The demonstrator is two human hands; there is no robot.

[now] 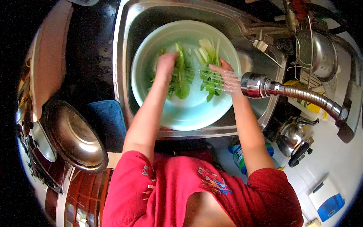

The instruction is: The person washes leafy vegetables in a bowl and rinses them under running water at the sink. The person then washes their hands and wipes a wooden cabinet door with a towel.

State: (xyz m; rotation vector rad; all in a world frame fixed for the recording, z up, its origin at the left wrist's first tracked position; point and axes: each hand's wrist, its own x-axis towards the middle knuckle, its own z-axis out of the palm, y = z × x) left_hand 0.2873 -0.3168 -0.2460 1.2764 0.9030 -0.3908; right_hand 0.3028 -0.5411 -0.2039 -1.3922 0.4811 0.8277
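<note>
A pale green plastic basin [185,120] sits in the metal sink, with leafy greens in it. My left hand [166,66] is closed at the upper part of one bunch of leafy greens [183,87] in the basin's left half. The fingertips are partly hidden behind the hand. At the right side, my right hand [229,77] grips a second bunch of greens [207,49], its pale stems pointing up and its leaves hanging down. Water sprays leftward from the faucet head [251,85] across my right hand and onto the greens.
The steel sink [118,72] surrounds the basin. A flexible metal faucet hose [302,94] reaches in from the right. A wok [77,136] and a blue cloth [107,119] lie left. A kettle [293,136] stands right, below a wire rack [302,56].
</note>
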